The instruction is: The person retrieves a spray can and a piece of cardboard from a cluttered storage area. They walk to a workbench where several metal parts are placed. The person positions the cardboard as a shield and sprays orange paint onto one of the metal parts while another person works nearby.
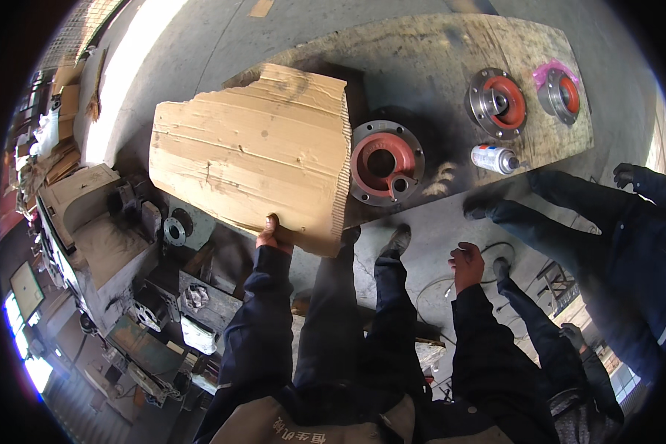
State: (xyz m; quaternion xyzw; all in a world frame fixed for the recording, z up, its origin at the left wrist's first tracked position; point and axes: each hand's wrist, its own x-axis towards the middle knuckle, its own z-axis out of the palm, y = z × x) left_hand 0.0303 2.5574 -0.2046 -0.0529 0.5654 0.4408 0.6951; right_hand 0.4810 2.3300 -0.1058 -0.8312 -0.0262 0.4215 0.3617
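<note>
My left hand [271,232] grips the near edge of a large brown cardboard sheet [251,152], with the thumb on top and the other fingers hidden below. One side of the sheet is torn and ragged, and it is tilted over the table's left part. Just right of it lies a round metal flange casting [382,163] with a red-painted inside and a central hole. My right hand [467,265] hangs in the air in front of the table, its fingers loosely bent and apart, with nothing seen in them.
On the worn table [422,44] are a second red-centred flange [498,102], a third flange [562,96] with pink plastic, and a spray can [494,159] lying down. Co-workers in dark clothes [607,222] stand at right. Machinery [100,229] stands at left; a cable [429,285] runs over the floor.
</note>
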